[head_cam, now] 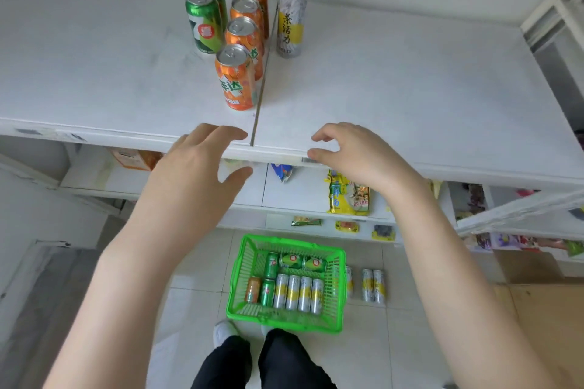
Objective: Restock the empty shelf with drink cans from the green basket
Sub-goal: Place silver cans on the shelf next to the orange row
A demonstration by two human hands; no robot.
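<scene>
Hands above shelf edge, both empty

My left hand and right hand are spread; cans wait in the green basket; careless reach may topple the front orange can.

Bright, even light; wide-angle edge warping.

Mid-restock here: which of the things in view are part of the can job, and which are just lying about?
Part of the job:
green basket with cans inside
white shelf
orange cans, green cans, tall silver cans already on it
left hand, right hand, both empty

Lying about:
yellow snack packet
silver cans on the floor
</scene>
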